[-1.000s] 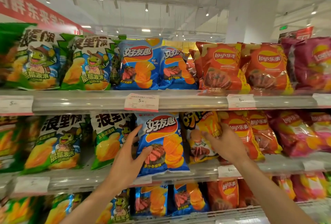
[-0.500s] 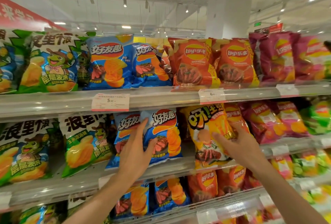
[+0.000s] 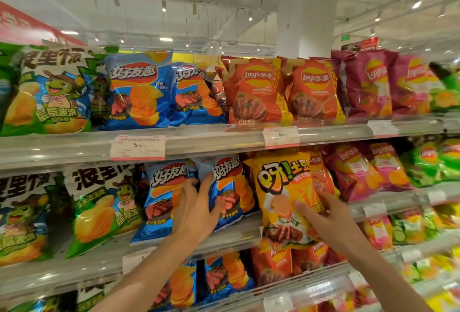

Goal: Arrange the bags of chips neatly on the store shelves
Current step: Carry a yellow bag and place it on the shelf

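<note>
On the middle shelf (image 3: 234, 238) two blue chip bags stand side by side. My left hand (image 3: 196, 208) grips the left edge of the right blue bag (image 3: 232, 193), thumb on its front and fingers in the gap beside the left blue bag (image 3: 161, 199). My right hand (image 3: 323, 217) holds a yellow chip bag (image 3: 281, 187) by its lower right side, thumb across the front. The yellow bag stands upright in front of orange Lay's bags (image 3: 321, 174) and overhangs the shelf's front rail.
Green frog-print bags (image 3: 99, 209) fill the shelf to the left; magenta bags (image 3: 356, 174) and green Lay's bags (image 3: 433, 162) sit to the right. The upper shelf (image 3: 211, 141) carries full rows of bags, with price tags (image 3: 137, 147) on the rail. More bags line the lower shelf (image 3: 224, 274).
My left hand has set the blue bag back beside the second blue bag. My right hand has drawn the yellow bag forward and lower, in front of the orange bags. The view has shifted right.
</note>
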### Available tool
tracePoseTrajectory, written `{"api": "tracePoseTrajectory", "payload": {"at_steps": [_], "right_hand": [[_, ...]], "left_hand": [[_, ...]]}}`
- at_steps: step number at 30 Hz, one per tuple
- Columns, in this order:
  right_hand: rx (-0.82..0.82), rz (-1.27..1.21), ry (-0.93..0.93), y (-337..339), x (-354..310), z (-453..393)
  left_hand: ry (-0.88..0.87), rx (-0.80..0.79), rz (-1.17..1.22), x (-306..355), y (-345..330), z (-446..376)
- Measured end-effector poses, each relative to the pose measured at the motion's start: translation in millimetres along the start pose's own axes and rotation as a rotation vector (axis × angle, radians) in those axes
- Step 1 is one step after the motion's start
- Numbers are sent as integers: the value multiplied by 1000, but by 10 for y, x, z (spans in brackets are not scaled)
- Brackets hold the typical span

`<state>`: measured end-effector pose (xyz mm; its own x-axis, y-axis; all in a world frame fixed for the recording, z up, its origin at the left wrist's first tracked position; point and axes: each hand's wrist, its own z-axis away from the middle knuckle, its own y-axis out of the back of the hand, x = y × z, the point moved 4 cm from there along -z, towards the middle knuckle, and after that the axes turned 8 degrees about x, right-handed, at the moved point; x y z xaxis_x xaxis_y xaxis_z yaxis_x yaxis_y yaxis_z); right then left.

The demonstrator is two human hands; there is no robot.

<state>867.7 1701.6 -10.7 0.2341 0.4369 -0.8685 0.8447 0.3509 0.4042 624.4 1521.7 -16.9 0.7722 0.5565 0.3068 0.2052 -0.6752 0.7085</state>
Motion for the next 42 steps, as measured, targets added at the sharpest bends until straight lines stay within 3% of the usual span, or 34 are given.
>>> {"api": "tracePoseTrajectory", "payload": {"at_steps": [3, 7, 10, 13, 25, 30, 36, 42], "right_hand": [[-50, -58, -20, -76, -46, 85], [-114, -79, -41, -266, -160, 216], [-161, -109, -35, -469, -241, 324], [-207, -118, -11, -698, -339, 439], [-359, -144, 47, -2004, -1174, 1242], [-437, -100, 106, -2823, -1765, 1850], [-585, -226, 177, -3935, -2645, 2862], [-676, -246, 255, -4980, -3392, 3738]], "left_hand": [[-33, 42, 241, 48, 95, 116], [108, -197, 701, 156, 247, 336], [119, -326, 788, 191, 377, 489], [122, -341, 865, 94, 470, 617], [284, -175, 819, -1325, 1460, 1164], [311, -81, 728, -2214, 2240, 1519], [363, 46, 641, -3387, 3313, 2082], [488, 216, 554, -4491, 4186, 2658]]}}
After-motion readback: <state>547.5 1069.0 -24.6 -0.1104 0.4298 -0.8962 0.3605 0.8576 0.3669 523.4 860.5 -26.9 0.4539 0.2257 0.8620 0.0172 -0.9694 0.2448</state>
